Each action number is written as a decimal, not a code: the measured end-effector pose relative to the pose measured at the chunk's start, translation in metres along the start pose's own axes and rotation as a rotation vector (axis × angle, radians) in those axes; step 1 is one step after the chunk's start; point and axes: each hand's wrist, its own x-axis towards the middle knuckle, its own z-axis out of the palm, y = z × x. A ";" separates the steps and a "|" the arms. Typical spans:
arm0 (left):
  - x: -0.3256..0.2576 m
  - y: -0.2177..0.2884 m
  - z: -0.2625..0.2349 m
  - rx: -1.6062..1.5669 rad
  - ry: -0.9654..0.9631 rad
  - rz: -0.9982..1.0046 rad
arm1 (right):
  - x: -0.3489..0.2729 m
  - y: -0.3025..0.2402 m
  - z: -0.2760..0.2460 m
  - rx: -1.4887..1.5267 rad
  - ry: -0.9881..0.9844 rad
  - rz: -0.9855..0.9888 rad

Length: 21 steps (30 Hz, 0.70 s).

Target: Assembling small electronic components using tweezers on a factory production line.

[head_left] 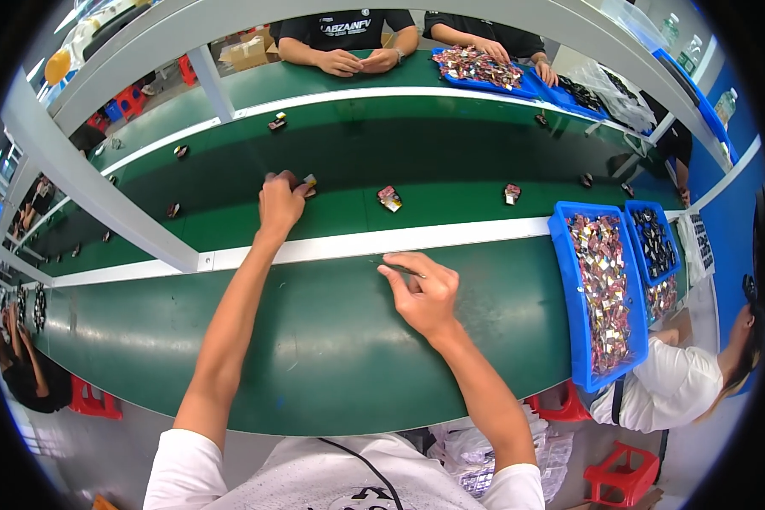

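Observation:
My left hand [279,204] reaches far forward over the dark green conveyor belt [416,153]. Its fingers close around a small item [308,183] with a yellow and white tip. My right hand [423,293] hovers above the near green table [314,340], thumb and forefinger pinched on a thin dark sliver [395,270]. More small packaged pieces lie on the belt, one [389,199] right of my left hand and another [511,194] further right.
Blue trays [569,323] of shiny small parts sit at the right, beside a seated person in white [671,382]. Two people sit across the belt with hands on the far table [357,61], next to another blue tray [484,85]. White frame posts [102,200] cross the left.

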 end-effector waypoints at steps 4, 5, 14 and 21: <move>0.003 0.058 0.003 0.125 0.082 -0.076 | -0.004 0.012 -0.011 -0.039 -0.025 0.017; 0.004 0.072 0.002 0.038 0.096 -0.030 | -0.004 0.010 -0.013 -0.034 -0.026 0.016; 0.027 0.118 0.063 -0.242 -0.463 0.115 | -0.006 0.013 -0.012 -0.065 -0.038 -0.018; 0.023 0.105 0.057 -0.222 -0.545 0.057 | -0.004 0.010 -0.012 -0.023 -0.041 -0.027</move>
